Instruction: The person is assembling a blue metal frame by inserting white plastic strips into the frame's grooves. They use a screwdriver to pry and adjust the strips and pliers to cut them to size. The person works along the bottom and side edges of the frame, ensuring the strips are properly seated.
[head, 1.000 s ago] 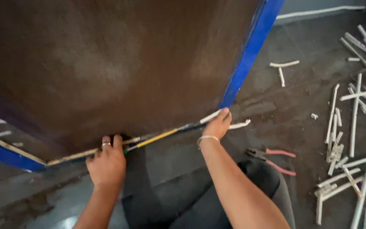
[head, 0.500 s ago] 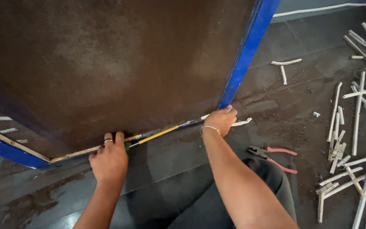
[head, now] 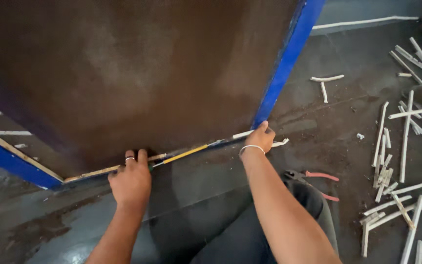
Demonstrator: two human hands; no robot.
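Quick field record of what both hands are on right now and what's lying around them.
left hand: pressing on the lower edge of the brown panel, by the yellow tool
right hand: at the panel's lower right corner, beside the blue edge strip
pliers: red-handled, on the floor by the right forearm
white strips: scattered on the floor at right

Single head-worn view, looking steeply down from close range.
It faces the lower edge of a brown panel (head: 137,73) and dark floor (head: 338,122), both forearms reaching away from the camera.
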